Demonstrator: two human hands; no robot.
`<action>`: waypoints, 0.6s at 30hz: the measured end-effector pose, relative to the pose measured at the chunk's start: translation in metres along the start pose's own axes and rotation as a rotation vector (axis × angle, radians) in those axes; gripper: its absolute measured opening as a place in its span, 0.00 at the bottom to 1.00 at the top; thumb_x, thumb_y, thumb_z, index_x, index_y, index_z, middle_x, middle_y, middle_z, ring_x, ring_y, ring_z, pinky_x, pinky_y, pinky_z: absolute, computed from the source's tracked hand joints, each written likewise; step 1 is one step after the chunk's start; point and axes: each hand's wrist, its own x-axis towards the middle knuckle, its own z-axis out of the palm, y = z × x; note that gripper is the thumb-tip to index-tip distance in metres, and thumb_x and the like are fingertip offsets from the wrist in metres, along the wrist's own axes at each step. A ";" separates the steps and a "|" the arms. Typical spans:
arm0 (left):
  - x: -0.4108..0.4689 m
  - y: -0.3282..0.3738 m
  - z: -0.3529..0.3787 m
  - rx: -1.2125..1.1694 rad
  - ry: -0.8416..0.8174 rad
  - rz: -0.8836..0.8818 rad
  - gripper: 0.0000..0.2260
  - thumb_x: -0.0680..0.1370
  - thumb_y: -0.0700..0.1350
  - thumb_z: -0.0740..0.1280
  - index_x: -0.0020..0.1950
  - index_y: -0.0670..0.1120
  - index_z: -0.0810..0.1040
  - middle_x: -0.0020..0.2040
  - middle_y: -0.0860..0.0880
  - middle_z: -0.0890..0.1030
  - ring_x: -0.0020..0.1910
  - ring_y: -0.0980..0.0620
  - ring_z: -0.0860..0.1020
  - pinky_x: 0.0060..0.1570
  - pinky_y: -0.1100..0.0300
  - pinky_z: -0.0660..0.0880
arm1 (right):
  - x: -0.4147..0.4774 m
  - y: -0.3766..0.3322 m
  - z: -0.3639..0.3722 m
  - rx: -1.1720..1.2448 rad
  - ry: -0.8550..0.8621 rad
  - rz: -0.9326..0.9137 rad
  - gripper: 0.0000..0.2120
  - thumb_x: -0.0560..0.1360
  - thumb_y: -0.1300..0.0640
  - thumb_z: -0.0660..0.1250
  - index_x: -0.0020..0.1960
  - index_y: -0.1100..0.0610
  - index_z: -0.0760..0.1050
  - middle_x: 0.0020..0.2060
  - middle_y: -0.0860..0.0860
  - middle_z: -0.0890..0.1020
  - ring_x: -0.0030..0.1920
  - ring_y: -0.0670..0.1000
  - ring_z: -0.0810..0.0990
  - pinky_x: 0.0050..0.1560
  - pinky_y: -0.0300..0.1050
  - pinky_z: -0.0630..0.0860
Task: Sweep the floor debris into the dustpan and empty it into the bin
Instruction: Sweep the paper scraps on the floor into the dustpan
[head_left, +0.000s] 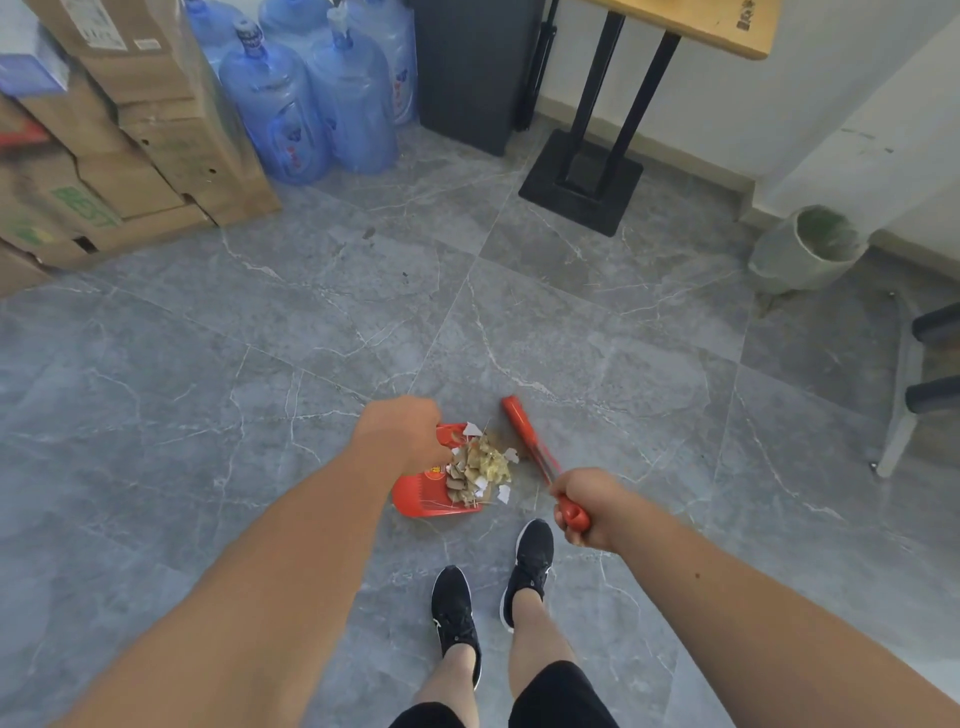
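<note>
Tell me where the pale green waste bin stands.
In the head view, the round pale green waste bin stands at upper right by the white wall, right of the black square table base.

**Bare arms, black shorts, black trainers**

Behind the two grips, the left hand (400, 434) and right hand (584, 501) run back into a bare left forearm (291, 561) and right forearm (737, 603), uncovered to the frame's edge. A small dark spot (696, 575) sits on the right forearm, a little behind its grip. Below the grips, bare shins (535, 631) rise from black low-cut trainers (454, 610) with thin white sole edges and white flecks that may be logos, too blurred to read. Black shorts (558, 696) cover the thighs.
</note>
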 end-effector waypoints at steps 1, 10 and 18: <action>-0.001 0.001 0.000 0.009 -0.005 0.007 0.12 0.72 0.59 0.67 0.42 0.51 0.80 0.38 0.52 0.79 0.40 0.48 0.80 0.44 0.54 0.80 | 0.001 0.004 0.002 -0.012 -0.020 0.015 0.06 0.76 0.67 0.60 0.43 0.58 0.65 0.19 0.52 0.65 0.23 0.48 0.68 0.20 0.33 0.63; -0.007 0.008 0.006 0.008 -0.023 0.000 0.12 0.70 0.57 0.67 0.36 0.49 0.76 0.35 0.52 0.78 0.38 0.48 0.80 0.40 0.57 0.77 | -0.010 0.035 0.028 0.058 -0.174 0.074 0.03 0.76 0.65 0.60 0.47 0.59 0.67 0.29 0.54 0.68 0.23 0.47 0.71 0.21 0.33 0.63; -0.011 0.008 0.013 -0.006 -0.009 -0.022 0.13 0.70 0.58 0.68 0.37 0.49 0.76 0.35 0.52 0.79 0.36 0.51 0.79 0.36 0.58 0.73 | -0.024 0.043 0.018 0.261 -0.250 0.082 0.04 0.77 0.64 0.60 0.44 0.59 0.67 0.30 0.54 0.69 0.20 0.46 0.71 0.18 0.31 0.63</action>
